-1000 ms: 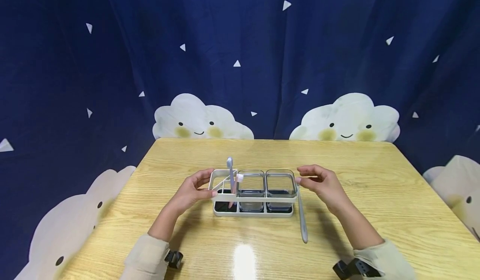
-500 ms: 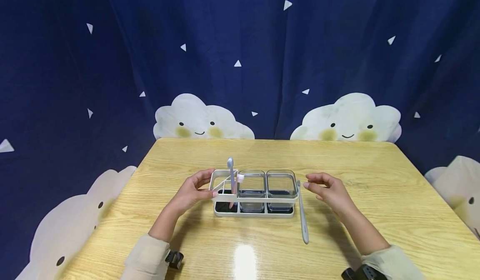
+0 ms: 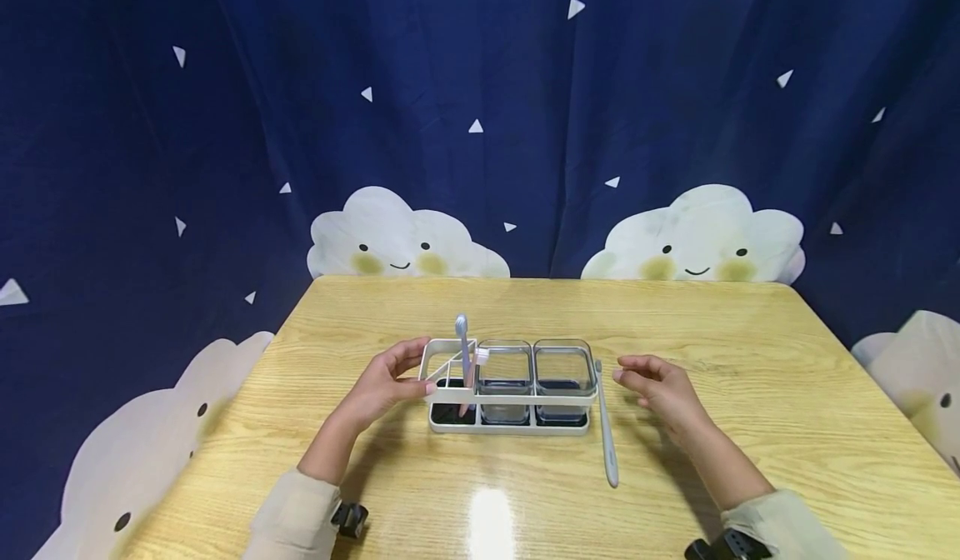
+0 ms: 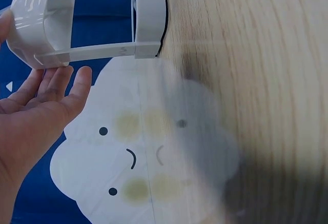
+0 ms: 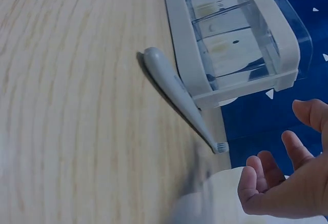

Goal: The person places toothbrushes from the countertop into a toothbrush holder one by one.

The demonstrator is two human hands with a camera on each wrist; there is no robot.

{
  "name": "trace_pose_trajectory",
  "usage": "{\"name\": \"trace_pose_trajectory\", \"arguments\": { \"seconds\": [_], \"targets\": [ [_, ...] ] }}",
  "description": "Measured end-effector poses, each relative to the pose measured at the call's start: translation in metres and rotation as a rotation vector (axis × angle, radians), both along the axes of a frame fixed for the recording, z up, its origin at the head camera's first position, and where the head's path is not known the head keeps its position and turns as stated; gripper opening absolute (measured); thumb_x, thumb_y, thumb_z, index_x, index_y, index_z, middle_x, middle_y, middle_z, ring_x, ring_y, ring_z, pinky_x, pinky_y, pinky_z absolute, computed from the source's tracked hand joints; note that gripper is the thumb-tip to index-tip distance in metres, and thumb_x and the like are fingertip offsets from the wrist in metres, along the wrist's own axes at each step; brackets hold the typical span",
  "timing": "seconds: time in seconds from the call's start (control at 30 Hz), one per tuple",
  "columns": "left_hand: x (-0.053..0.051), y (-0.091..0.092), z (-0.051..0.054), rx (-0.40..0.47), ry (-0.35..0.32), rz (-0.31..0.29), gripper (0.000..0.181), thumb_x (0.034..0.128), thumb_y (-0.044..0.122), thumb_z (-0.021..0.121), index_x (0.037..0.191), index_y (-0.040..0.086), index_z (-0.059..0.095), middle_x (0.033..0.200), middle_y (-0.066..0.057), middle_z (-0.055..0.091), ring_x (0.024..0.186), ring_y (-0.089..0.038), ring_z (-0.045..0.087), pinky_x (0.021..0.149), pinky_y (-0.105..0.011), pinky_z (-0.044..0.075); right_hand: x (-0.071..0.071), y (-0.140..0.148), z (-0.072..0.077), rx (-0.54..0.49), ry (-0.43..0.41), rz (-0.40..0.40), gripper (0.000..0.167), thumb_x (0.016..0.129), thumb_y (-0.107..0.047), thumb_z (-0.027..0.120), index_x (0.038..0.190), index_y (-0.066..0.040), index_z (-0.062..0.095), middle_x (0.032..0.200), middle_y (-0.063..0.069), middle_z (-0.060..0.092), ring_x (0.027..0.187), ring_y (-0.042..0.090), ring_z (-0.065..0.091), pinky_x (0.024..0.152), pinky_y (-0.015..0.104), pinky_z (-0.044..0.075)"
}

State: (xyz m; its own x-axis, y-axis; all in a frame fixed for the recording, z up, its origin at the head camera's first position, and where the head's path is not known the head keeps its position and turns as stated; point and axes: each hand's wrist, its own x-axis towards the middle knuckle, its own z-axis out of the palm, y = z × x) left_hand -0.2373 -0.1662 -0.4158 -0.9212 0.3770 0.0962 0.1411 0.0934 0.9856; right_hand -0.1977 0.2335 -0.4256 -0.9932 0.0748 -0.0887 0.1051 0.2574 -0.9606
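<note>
A white rack (image 3: 525,398) (image 4: 151,19) (image 5: 187,44) stands on the table. My left hand (image 3: 378,387) (image 4: 41,116) grips its left end, thumb at the front and fingers behind. In the rack's left section a purple toothbrush (image 3: 463,352) and a pink one (image 3: 470,375) stand at a slant. Two clear cups (image 3: 504,377) fill the other sections. Just right of the rack, a grey toothbrush (image 3: 607,435) (image 5: 177,93) lies on the wood, bristles towards the back. Beyond it to the right, my right hand (image 3: 667,393) (image 5: 292,183) hovers with loosely bent fingers, holding nothing.
The wooden table (image 3: 660,318) runs back to a dark blue curtain (image 3: 420,60) with white triangles and smiling clouds. Dark wrist devices (image 3: 349,518) sit at both sleeves. Light glares off the wood near the front edge.
My right hand has moved right and slightly down, away from the grey toothbrush's head, which it was close to before. My left hand and the rack have stayed in place.
</note>
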Motion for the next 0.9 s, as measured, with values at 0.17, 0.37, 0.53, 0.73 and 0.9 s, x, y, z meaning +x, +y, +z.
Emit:
{"name": "trace_pose_trajectory", "arguments": {
  "seconds": [0.17,0.37,0.53,0.73,0.9],
  "targets": [
    [0.0,0.0,-0.002,-0.006,0.001,-0.001,0.068,0.0748,0.0,0.075,0.134,-0.005,0.042,0.128,-0.024,0.048,0.121,-0.043,0.039,0.088,-0.032,0.045,-0.002,-0.002,-0.007,-0.012,-0.037,0.0,0.056,0.089,-0.028,0.064,0.13,0.004,0.046,0.123,0.018,0.052,0.105,0.029,0.052,0.086,0.045,0.043],
    [0.001,0.0,-0.002,-0.015,-0.006,0.007,0.069,0.0745,0.0,0.076,0.134,-0.004,0.042,0.129,-0.025,0.048,0.121,-0.042,0.04,0.087,-0.031,0.045,-0.006,-0.003,-0.015,-0.052,-0.084,-0.021,0.057,0.089,-0.028,0.064,0.131,0.004,0.045,0.111,0.012,0.055,0.09,0.026,0.055,0.07,0.033,0.05],
    [0.001,0.0,0.0,-0.01,-0.009,0.011,0.069,0.0737,0.0,0.076,0.134,-0.002,0.044,0.128,-0.023,0.049,0.122,-0.041,0.04,0.09,-0.034,0.044,-0.008,-0.004,-0.02,-0.091,-0.112,-0.042,0.057,0.087,-0.027,0.067,0.129,0.005,0.046,0.099,0.003,0.056,0.082,0.019,0.053,0.062,0.028,0.051],
    [-0.001,0.0,-0.001,-0.001,0.005,-0.004,0.067,0.0745,-0.001,0.075,0.134,-0.004,0.043,0.128,-0.023,0.048,0.122,-0.043,0.039,0.091,-0.036,0.044,-0.01,-0.006,-0.026,-0.007,-0.101,-0.054,0.052,0.087,-0.025,0.066,0.126,0.007,0.05,0.1,0.006,0.061,0.083,0.019,0.057,0.062,0.03,0.05],
    [-0.001,-0.001,-0.001,-0.011,0.009,-0.003,0.068,0.0745,0.0,0.076,0.134,-0.003,0.043,0.128,-0.022,0.049,0.122,-0.042,0.04,0.091,-0.036,0.044,-0.011,-0.009,-0.031,0.072,-0.074,-0.052,0.045,0.087,-0.022,0.066,0.121,0.007,0.055,0.103,0.011,0.063,0.083,0.022,0.057,0.058,0.029,0.047]
  ]
}}
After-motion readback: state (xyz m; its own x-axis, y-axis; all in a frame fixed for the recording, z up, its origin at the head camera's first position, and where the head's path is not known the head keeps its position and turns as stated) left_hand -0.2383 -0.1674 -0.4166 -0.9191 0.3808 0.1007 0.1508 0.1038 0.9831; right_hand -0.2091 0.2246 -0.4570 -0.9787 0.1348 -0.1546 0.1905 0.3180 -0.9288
